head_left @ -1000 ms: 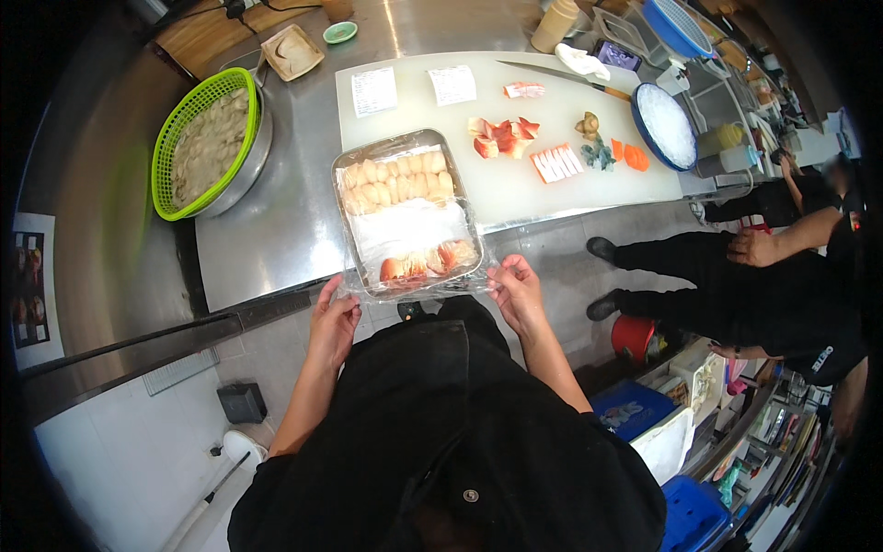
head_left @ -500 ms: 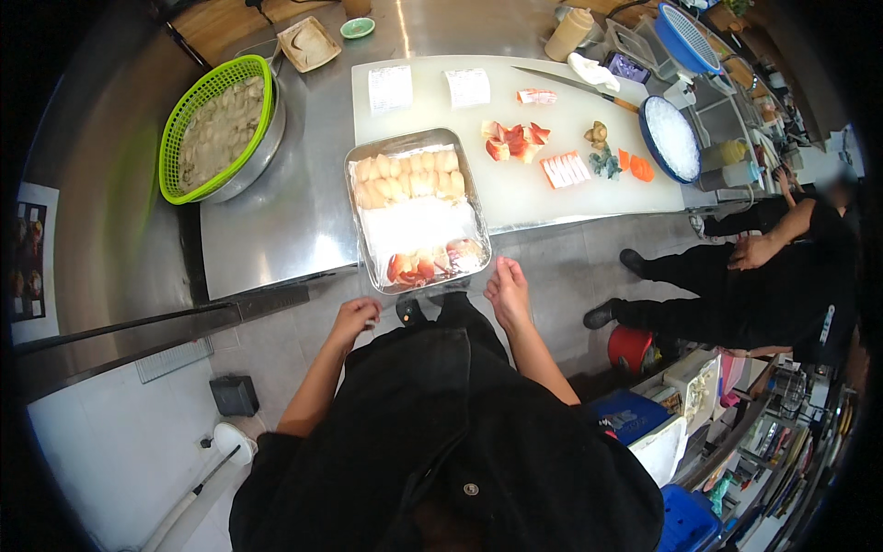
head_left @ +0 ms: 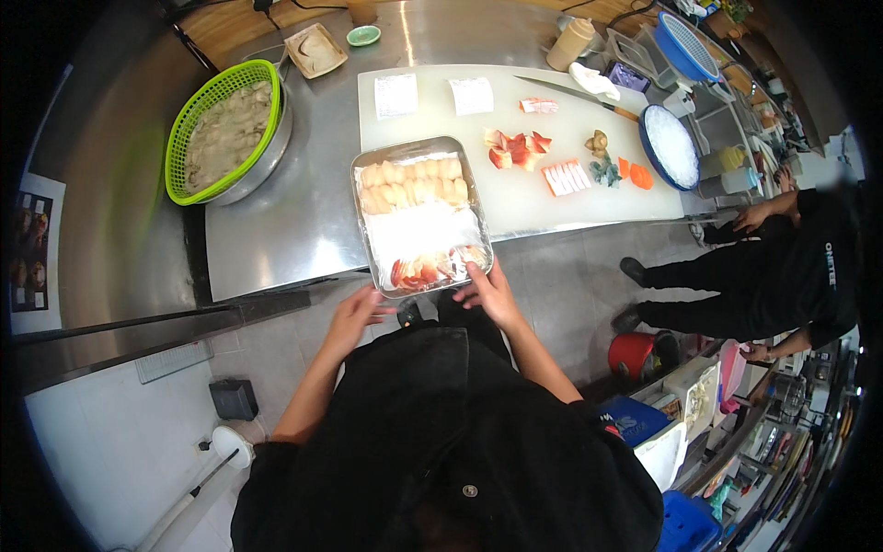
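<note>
"Resting over the near right corner of the tray [head_left: 405, 150], the right hand [head_left: 486, 296] has its fingers spread, the index on the rim or the film there. Whether it presses, nobody could tell."

"And the left hand [head_left: 357, 317]?"

"Loosely open, fingers apart and pointing inward, just beside the near left corner. Contact cannot be made out. Neither hand seems to pinch anything."

"So what step does that look like?"

"Settling the tray's near end, probably; a clear film seems to lie over it. The next move would call for the left fingers to meet the rim, so both corners are borne evenly."

"What sits nearest the fingertips?"

"Red-tipped pieces [head_left: 418, 270], just beyond them inside the tray. Past those comes a white sheet [head_left: 418, 232], then two rows of pale pieces [head_left: 414, 182] farthest away."

"Any edge to mind?"

"The tray's near end appears to overhang the counter [head_left: 294, 216], with floor [head_left: 552, 267] below the hands, so a push down there could tip it. Left of the left fingers, bare steel gives room to slide. Ahead and right of the right fingers, the cutting board [head_left: 515, 202] carries red-and-white slices [head_left: 517, 149] and, farther off, a knife [head_left: 570, 90]."
</note>
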Available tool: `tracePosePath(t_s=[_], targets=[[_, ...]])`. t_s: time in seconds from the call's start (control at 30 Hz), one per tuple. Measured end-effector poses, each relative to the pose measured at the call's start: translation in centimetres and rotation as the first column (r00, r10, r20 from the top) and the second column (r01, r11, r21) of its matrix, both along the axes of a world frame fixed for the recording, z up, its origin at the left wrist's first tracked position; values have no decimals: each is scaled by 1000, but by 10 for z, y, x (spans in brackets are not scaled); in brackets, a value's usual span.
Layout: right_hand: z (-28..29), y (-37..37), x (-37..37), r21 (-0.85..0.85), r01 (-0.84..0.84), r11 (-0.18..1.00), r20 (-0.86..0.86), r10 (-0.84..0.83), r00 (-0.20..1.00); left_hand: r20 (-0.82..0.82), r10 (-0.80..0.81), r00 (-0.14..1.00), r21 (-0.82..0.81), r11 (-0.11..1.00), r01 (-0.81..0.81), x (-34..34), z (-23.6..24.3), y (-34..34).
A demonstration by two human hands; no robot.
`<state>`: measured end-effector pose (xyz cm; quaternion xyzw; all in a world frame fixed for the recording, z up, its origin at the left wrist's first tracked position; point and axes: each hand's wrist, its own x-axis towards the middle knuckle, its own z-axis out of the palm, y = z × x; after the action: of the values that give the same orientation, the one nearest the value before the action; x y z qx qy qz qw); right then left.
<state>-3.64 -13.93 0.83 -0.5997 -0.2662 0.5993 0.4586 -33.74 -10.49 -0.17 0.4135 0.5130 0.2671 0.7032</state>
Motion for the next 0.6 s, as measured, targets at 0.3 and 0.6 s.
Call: tracePosePath(t_s=[0.3,0.6], targets=[[55,25,11,150,314,938,-470,-212,857,255,-52,966,53,998,40,66,82,39],[136,117,185,412,590,694,-477,-387,789,-133,-360,923,810,498,310,216,237,395]])
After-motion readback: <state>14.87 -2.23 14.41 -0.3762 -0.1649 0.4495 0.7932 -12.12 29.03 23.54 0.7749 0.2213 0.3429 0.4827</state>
